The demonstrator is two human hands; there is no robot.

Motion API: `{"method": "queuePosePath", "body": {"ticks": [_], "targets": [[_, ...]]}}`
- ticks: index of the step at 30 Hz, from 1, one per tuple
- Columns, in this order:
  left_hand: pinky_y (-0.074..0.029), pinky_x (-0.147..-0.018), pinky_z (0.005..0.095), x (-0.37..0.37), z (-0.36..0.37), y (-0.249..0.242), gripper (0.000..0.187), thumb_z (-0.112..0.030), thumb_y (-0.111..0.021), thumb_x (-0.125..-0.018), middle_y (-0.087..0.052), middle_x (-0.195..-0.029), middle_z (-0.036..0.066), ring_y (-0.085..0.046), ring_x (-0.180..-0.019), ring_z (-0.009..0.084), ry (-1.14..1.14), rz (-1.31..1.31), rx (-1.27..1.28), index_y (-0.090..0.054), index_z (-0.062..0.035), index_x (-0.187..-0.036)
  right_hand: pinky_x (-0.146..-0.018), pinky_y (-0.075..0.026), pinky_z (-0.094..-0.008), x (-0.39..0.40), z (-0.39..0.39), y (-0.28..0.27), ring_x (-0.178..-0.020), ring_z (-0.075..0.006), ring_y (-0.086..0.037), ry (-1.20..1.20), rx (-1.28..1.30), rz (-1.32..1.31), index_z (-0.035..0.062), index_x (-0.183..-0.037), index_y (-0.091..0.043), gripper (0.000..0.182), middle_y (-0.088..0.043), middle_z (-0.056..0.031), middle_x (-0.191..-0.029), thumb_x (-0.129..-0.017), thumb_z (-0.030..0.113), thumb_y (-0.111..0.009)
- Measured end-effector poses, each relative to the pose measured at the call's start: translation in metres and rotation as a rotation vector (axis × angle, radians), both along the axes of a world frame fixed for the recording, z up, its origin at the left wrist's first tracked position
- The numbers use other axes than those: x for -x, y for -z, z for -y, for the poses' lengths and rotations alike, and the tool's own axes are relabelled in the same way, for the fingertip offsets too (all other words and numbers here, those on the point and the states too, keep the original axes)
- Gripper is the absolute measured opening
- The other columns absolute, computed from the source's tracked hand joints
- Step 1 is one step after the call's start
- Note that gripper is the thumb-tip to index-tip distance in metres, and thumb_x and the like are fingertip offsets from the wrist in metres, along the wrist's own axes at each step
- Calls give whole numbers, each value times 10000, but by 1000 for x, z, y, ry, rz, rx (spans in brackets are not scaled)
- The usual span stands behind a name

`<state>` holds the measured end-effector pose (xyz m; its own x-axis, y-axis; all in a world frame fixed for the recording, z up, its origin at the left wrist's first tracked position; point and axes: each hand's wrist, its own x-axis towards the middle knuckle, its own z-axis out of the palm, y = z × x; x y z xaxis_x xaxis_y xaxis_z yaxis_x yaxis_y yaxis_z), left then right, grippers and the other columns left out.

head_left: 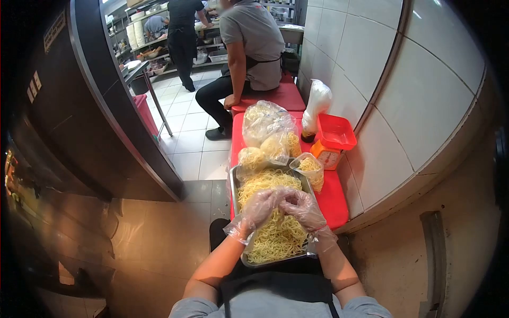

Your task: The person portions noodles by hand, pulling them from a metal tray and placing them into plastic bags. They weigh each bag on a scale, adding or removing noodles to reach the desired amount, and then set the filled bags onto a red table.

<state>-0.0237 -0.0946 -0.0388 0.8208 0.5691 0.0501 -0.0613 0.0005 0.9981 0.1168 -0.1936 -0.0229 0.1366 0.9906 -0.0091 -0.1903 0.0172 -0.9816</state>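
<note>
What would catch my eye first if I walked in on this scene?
Probably the heap of yellow noodles in the rectangular metal tray at the centre, with the left hand and right hand, both in clear plastic gloves, meeting over it. Next, the bright red bench top under the tray, carrying clear plastic bags of noodles and, nearer the tiled wall, an orange kitchen scale with a red pan.
</note>
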Motion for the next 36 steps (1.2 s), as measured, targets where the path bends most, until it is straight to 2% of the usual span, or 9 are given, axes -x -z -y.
{"method": "queuePosePath", "body": {"ticks": [6,12,15,19,23,26,30,34,36], "targets": [[-471,-760,260,-13,2,18,295,-260,-507,-988,-655,-934,47,-588,-852,114,-160,171,492,-618,-3,-1082,-638,-480,-218,8,-3,5,-787,-80,-556,53,74,122,21,-1138,-516,268,-579,-39,-969,-905,106,-617],[-468,-717,245,-24,-14,54,253,-240,-523,-980,-646,-933,34,-588,-808,109,-124,243,665,-621,-16,-1049,-612,-477,-217,3,0,8,-711,-81,-542,-16,87,-12,45,-1190,-479,294,-553,-45,-920,-920,98,-581],[-453,-634,248,-36,-9,42,251,-253,-532,-974,-610,-799,-6,-554,-696,96,-457,199,520,-633,-30,-1028,-606,-482,-227,5,6,1,-684,-92,-545,-88,72,-93,61,-1222,-460,319,-544,-53,-899,-923,83,-569],[-479,-689,272,-14,-39,45,315,-260,-521,-970,-636,-938,65,-578,-797,139,-291,-240,275,-624,9,-1096,-639,-475,-227,11,11,-30,-735,-84,-532,-44,-29,-192,77,-1301,-431,407,-545,-56,-940,-911,5,-524],[-480,-853,315,-9,-28,78,436,-326,-439,-995,-633,-1053,93,-595,-954,176,14,-182,-60,-564,22,-1227,-790,-483,-355,-12,-5,-35,-763,-163,-543,110,-195,-470,70,-1321,-395,419,-546,-91,-909,-918,-14,-472],[-453,-909,324,-2,6,-6,454,-356,-385,-1011,-632,-1079,92,-587,-992,192,-37,55,-247,-553,-14,-1258,-773,-484,-376,-15,-14,-36,-749,-165,-535,86,-205,-506,78,-1327,-387,417,-546,-98,-906,-926,-12,-457],[-457,-900,351,-2,9,12,425,-338,-360,-1020,-637,-1127,125,-598,-1020,232,97,-45,-174,-561,-46,-1255,-618,-460,-284,-3,-14,-50,-655,-122,-494,178,-196,-509,102,-1311,-379,362,-513,-61,-864,-960,54,-456],[-470,-733,326,-1,32,5,267,-246,-473,-981,-633,-839,76,-595,-778,197,-110,-89,-503,-620,-24,-1001,-484,-349,-222,-6,-10,-49,-542,-67,-386,187,-282,-410,123,-1283,-391,310,-452,-12,-797,-978,89,-440],[-462,-757,358,-4,30,16,200,-198,-481,-970,-627,-874,117,-597,-834,267,-93,-29,-611,-613,-49,-974,-449,-299,-205,2,-10,-49,-508,-47,-332,242,-302,-351,132,-1268,-399,287,-421,10,-768,-985,100,-430]]}}
